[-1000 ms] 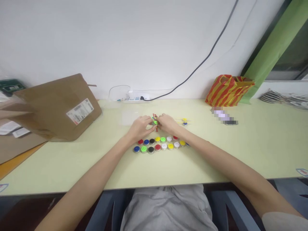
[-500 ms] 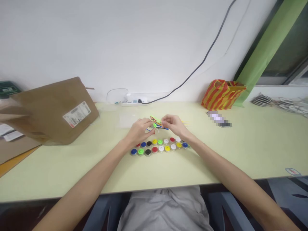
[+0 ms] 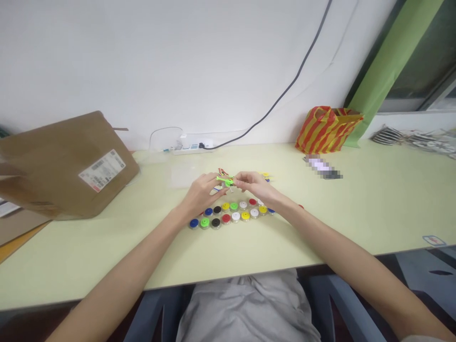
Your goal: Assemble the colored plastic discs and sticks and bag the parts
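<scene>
The table [image 3: 213, 256] runs out of view on both sides. The cardboard box [image 3: 60, 156] is cut off at the left edge, and the striped bag [image 3: 327, 130] stands by the wall, its contents hidden. My left grip [image 3: 203, 192] is narrow, pinching the green piece [image 3: 228, 182] above the table, behind the jars. My right grip [image 3: 258, 186] is narrow too, at the piece's right end; I cannot tell what its fingertips pinch. My right forearm covers some of the jars [image 3: 235, 217].
</scene>
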Motion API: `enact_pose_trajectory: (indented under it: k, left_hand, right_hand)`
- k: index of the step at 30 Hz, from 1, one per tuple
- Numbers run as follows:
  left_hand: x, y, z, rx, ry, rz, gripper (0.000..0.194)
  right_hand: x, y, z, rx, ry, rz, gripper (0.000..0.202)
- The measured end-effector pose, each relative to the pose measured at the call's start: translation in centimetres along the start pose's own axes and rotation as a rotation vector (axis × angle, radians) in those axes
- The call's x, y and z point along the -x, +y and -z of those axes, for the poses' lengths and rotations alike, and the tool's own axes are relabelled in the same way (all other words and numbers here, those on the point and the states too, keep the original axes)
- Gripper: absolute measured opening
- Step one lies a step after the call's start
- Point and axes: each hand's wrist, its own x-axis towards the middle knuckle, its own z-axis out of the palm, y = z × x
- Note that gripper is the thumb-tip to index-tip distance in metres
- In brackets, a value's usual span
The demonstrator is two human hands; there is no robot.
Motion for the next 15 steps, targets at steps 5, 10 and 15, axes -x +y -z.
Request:
enact_pose_trajectory:
  k: [5,10,15]
  left_hand:
    - [0.02,0.28,-0.05,0.034,-0.007,-0.026,0.021]
    - [0.06,0.62,-0.26,0.088,0.008,-0.003,0.020]
    - [0.20,0.48,-0.34,0.059,0.010,-0.035,0.019]
  right_hand:
    - [-0.07,0.23,0.17,-0.028,-0.005,-0.015,0.032]
    - [0.16,-0.32,0.07,0.031,-0.025,-0.003,0.033]
    - [0.41,-0.59,-0.09,0.096,-0.034,0.009,0.034]
